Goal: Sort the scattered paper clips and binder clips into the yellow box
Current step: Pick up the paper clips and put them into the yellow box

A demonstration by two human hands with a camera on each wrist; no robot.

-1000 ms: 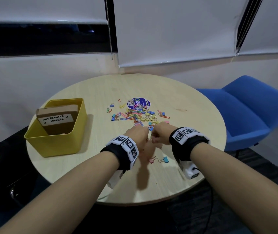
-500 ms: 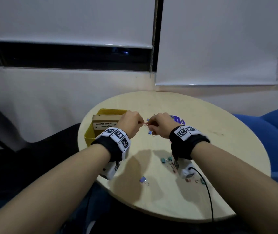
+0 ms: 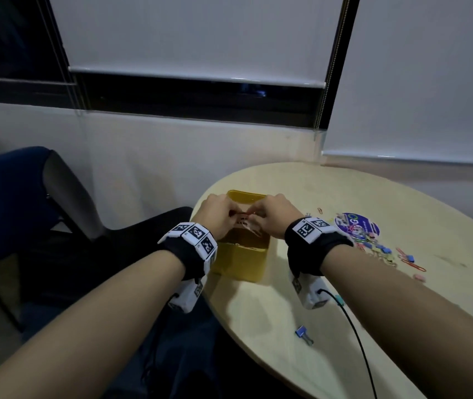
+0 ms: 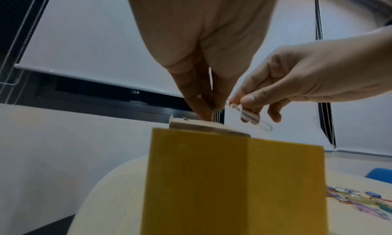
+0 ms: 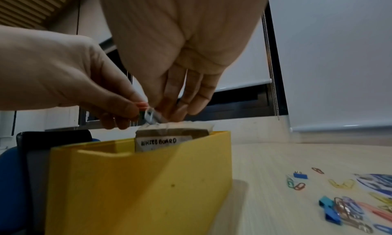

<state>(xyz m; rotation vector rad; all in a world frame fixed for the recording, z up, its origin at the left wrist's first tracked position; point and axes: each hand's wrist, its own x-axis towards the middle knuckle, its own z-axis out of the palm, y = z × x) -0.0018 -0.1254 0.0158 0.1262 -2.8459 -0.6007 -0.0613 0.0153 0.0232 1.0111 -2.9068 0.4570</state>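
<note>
I see the fingers (image 4: 197, 94) of the left hand (image 3: 215, 214) pinched together on something small and orange-red, too blurred for me to name. The fingers (image 4: 247, 98) of the right hand (image 3: 272, 216) pinch a paper clip (image 4: 254, 119). Its long axis goes slanted, from the fingertips down and toward the person's right, and the free loop hangs below the hand. In the right wrist view there is also a small grey metal piece (image 5: 151, 116) between the two hands; I cannot tell if it is a binder clip.

Both hands are just above the open top of the yellow box (image 3: 239, 260), close to each other, almost touching at the fingertips. Inside the box stands a brown cardboard pack (image 5: 169, 138) with the written word "WHITEBOARD", and its top comes a little over the rim, directly below the fingers.

The box stands near the left edge of the round counter (image 3: 344, 191). To the right of it the counter is bare for a short stretch, then comes the pile of coloured clips (image 3: 379, 249) around a round sticker (image 3: 356, 224), well apart from the box. One blue binder clip (image 3: 303, 334) lies alone near the front edge, beside the black cable (image 3: 353, 335) of the right wrist. A blue chair (image 3: 5, 191) stands beyond the left edge.
</note>
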